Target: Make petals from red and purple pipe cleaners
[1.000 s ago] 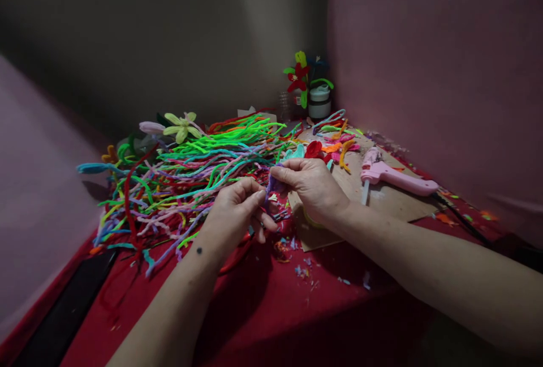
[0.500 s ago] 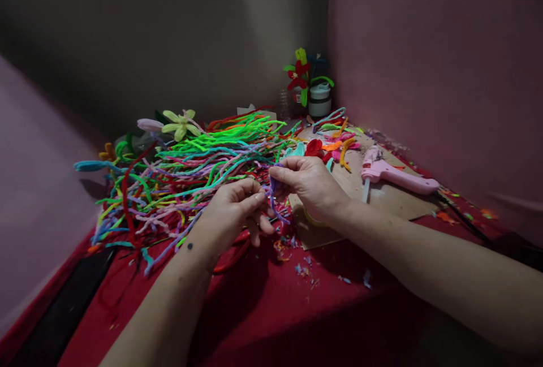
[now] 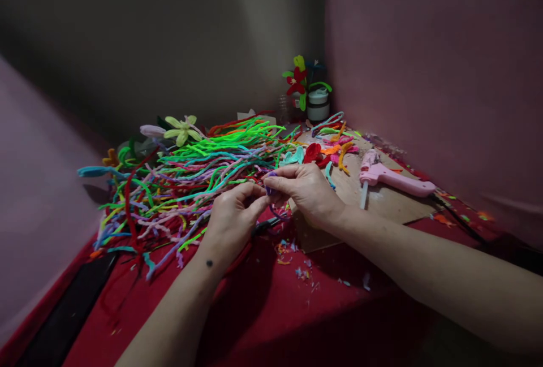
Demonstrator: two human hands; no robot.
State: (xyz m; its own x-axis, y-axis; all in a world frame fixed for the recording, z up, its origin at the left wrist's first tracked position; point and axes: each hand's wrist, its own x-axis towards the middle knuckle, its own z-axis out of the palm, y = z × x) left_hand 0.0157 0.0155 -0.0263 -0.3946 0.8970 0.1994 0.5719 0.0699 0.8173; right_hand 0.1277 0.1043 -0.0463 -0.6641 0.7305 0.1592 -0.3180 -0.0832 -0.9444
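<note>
Between my fingertips is a purple pipe cleaner (image 3: 270,190), bent, with most of it covered by the fingers. My right hand (image 3: 311,193) pinches its upper part between thumb and fingers. From the other side my left hand (image 3: 237,214) pinches at its lower part, thumb against forefinger, close against the right fingertips. Just beyond the hands lies a large heap of coloured pipe cleaners (image 3: 203,166). Under the left fingers, a dark-bladed tool (image 3: 265,224), perhaps scissors, shows only in part.
A pink glue gun (image 3: 394,179) rests on a cardboard sheet (image 3: 352,186) at right, its cord trailing off. Red and turquoise petals (image 3: 313,153) lie on the board. Behind stands a lidded jar (image 3: 318,104) beside a red flower (image 3: 296,81). Scraps litter the red cloth (image 3: 297,310).
A purple tail hung down half a second ago; my left hand has since moved in and closed its curled fingers beside the right fingertips. The right hand has shifted slightly left and down.
</note>
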